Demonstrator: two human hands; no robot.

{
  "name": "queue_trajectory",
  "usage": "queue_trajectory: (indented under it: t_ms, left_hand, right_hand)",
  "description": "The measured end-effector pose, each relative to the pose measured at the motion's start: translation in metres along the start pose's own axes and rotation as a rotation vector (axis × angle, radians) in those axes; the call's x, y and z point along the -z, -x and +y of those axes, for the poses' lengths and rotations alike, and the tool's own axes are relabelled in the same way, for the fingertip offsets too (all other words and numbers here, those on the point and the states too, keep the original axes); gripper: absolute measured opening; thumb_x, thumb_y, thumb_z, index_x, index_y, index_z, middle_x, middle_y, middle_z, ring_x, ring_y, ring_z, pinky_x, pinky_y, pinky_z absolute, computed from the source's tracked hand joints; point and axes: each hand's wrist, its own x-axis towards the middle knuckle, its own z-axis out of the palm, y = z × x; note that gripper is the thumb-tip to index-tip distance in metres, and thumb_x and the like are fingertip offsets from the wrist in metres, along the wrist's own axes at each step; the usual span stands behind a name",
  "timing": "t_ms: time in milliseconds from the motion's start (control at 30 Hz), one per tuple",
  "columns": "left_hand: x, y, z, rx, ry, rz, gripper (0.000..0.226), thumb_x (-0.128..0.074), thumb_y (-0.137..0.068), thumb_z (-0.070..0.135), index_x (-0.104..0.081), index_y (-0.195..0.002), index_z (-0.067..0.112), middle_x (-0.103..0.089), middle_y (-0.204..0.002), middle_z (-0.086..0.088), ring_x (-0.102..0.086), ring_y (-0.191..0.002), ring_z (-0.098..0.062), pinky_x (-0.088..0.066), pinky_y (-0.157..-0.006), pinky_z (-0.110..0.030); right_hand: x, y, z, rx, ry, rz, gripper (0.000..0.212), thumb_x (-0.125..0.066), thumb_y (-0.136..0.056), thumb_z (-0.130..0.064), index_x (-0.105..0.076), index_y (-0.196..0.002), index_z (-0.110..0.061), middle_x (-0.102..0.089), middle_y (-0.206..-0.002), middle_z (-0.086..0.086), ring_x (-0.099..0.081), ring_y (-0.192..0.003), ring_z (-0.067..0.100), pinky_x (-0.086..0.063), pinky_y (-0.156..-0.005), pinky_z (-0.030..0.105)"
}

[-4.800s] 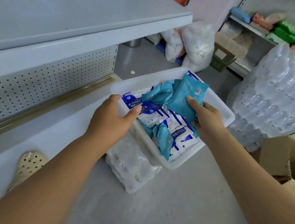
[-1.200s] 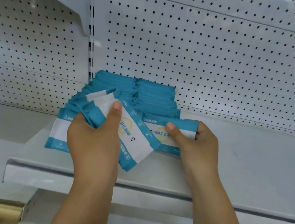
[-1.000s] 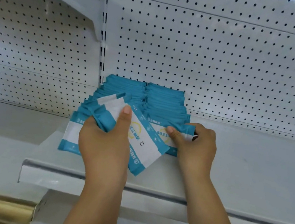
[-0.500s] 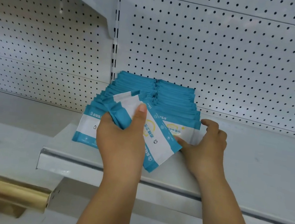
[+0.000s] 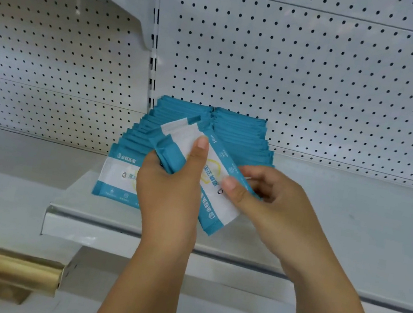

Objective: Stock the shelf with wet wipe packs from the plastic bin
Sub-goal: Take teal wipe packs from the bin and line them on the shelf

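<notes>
Honestly, that perforated back wall (image 5: 322,80) and smooth white shelf (image 5: 339,219) give little hold: the two rows of packs (image 5: 239,134) at its left end could slump if nudged. The left hand (image 5: 166,193) grips a loose bundle (image 5: 170,155); the right hand (image 5: 269,197) pinches its top pack (image 5: 210,176), which may slip out, I'd guess.

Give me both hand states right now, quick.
Left hand: closed, gripping a bundle of wet wipe packs.
Right hand: closed, pinching the top pack of that bundle.
</notes>
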Motion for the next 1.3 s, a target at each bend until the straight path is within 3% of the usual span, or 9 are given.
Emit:
queue_trajectory:
  t_ms: [167, 300, 433, 633, 800, 933, 1167, 1233, 1300]
  left_hand:
    - [0.0, 0.003, 0.002, 0.02, 0.058, -0.06, 0.035, -0.08, -0.086, 0.031, -0.07, -0.116, 0.018, -0.079, -0.103, 0.004, -0.076, -0.094, -0.013, -0.063, -0.081, -0.036]
    - [0.003, 0.003, 0.004, -0.007, 0.039, -0.066, 0.041, -0.085, -0.082, 0.021, -0.069, -0.12, 0.02, -0.078, -0.109, 0.005, -0.076, -0.1, -0.014, -0.061, -0.09, -0.044]
    - [0.003, 0.004, 0.006, -0.052, -0.014, -0.059, 0.048, -0.089, -0.078, 0.022, -0.065, -0.12, 0.019, -0.078, -0.105, 0.007, -0.076, -0.095, -0.009, -0.063, -0.084, -0.039]
    - [0.009, 0.002, 0.014, -0.024, -0.162, -0.222, 0.043, -0.088, -0.077, 0.016, -0.068, -0.115, 0.02, -0.079, -0.102, 0.007, -0.077, -0.093, -0.014, -0.064, -0.076, -0.041]
    - [0.002, 0.007, 0.013, -0.077, 0.033, -0.1, 0.04, -0.083, -0.083, 0.015, -0.064, -0.118, 0.018, -0.079, -0.101, 0.009, -0.077, -0.092, -0.01, -0.064, -0.073, -0.036]
    - [-0.001, 0.009, 0.01, -0.078, 0.065, -0.107, 0.044, -0.081, -0.086, 0.016, -0.062, -0.126, 0.016, -0.078, -0.11, 0.005, -0.075, -0.1, -0.013, -0.064, -0.08, -0.037]
    - [0.007, 0.001, 0.007, -0.097, 0.005, 0.091, 0.033, -0.073, -0.095, 0.022, -0.056, -0.123, 0.024, -0.074, -0.112, 0.01, -0.073, -0.098, -0.006, -0.063, -0.085, -0.038]
    - [0.01, -0.003, 0.008, -0.093, -0.003, 0.129, 0.034, -0.073, -0.095, 0.021, -0.054, -0.122, 0.026, -0.072, -0.112, 0.011, -0.073, -0.098, -0.006, -0.063, -0.084, -0.039]
    - [0.012, -0.004, 0.009, -0.082, -0.006, 0.137, 0.034, -0.072, -0.096, 0.02, -0.052, -0.123, 0.027, -0.071, -0.113, 0.012, -0.072, -0.098, -0.006, -0.063, -0.082, -0.037]
  right_hand:
    - [-0.007, 0.0, 0.004, -0.014, -0.231, 0.173, 0.023, -0.083, -0.081, -0.018, -0.071, -0.101, -0.018, -0.079, -0.087, -0.002, -0.075, -0.079, 0.011, -0.056, -0.066, 0.019]
    - [-0.009, -0.002, 0.003, -0.034, -0.318, 0.348, 0.032, -0.083, -0.083, -0.021, -0.064, -0.109, -0.024, -0.078, -0.079, 0.005, -0.073, -0.073, 0.014, -0.058, -0.062, 0.025]
    - [-0.006, -0.002, 0.008, 0.022, -0.244, 0.491, 0.031, -0.08, -0.087, -0.025, -0.061, -0.111, -0.03, -0.074, -0.071, 0.002, -0.065, -0.064, 0.007, -0.051, -0.054, 0.017]
    - [0.009, -0.004, 0.006, -0.055, -0.418, 0.502, 0.039, -0.084, -0.081, -0.024, -0.063, -0.114, -0.025, -0.077, -0.076, -0.005, -0.075, -0.075, 0.011, -0.058, -0.067, 0.024]
    - [0.007, -0.009, -0.002, -0.132, -0.859, 0.323, 0.059, -0.081, -0.077, -0.027, -0.059, -0.127, -0.005, -0.079, -0.102, 0.006, -0.076, -0.095, 0.019, -0.06, -0.077, 0.028]
    - [-0.007, -0.006, -0.003, -0.142, -0.697, 0.075, 0.048, -0.076, -0.076, -0.024, -0.068, -0.121, -0.01, -0.077, -0.11, 0.006, -0.075, -0.1, 0.02, -0.061, -0.08, 0.033]
    - [0.001, -0.013, 0.006, -0.074, -0.73, 0.265, 0.024, -0.065, -0.096, -0.013, -0.065, -0.119, -0.016, -0.077, -0.112, -0.001, -0.074, -0.104, 0.02, -0.06, -0.089, 0.042]
    - [0.008, -0.017, 0.012, -0.098, -0.495, 0.293, 0.025, -0.062, -0.1, -0.019, -0.061, -0.125, -0.02, -0.075, -0.115, -0.004, -0.072, -0.107, 0.017, -0.058, -0.092, 0.044]
    - [0.013, -0.021, 0.018, -0.113, -0.126, 0.288, 0.027, -0.062, -0.101, -0.025, -0.053, -0.126, -0.023, -0.071, -0.115, -0.005, -0.069, -0.105, 0.015, -0.057, -0.088, 0.037]
